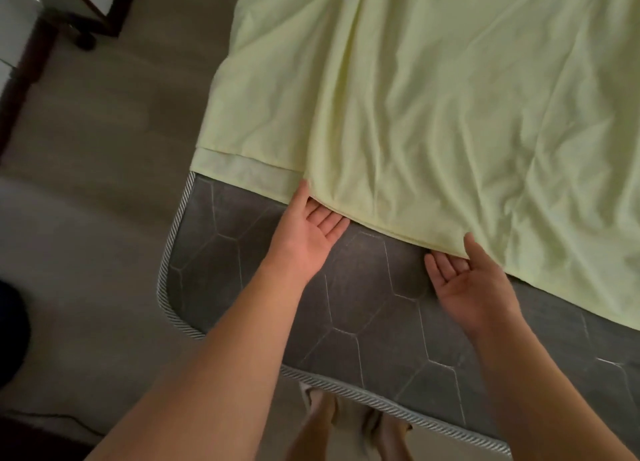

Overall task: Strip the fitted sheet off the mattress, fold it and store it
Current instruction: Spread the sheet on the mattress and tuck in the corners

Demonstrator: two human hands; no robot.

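Note:
The pale yellow-green fitted sheet (433, 107) lies spread in wrinkled layers over the far part of the dark grey quilted mattress (374, 308). A lower layer with its hem shows at the near left. My left hand (308, 228) is palm up at the sheet's near edge, with its fingertips under the fabric and its thumb against the top. My right hand (467, 287) is also palm up further right, pinching the edge with fingertips beneath and thumb on top.
The mattress's striped piped border (173, 239) rounds the near left corner. Wooden floor (104, 201) lies to the left, with dark furniture legs (86, 35) at the far left. My feet (349, 426) stand at the near mattress edge.

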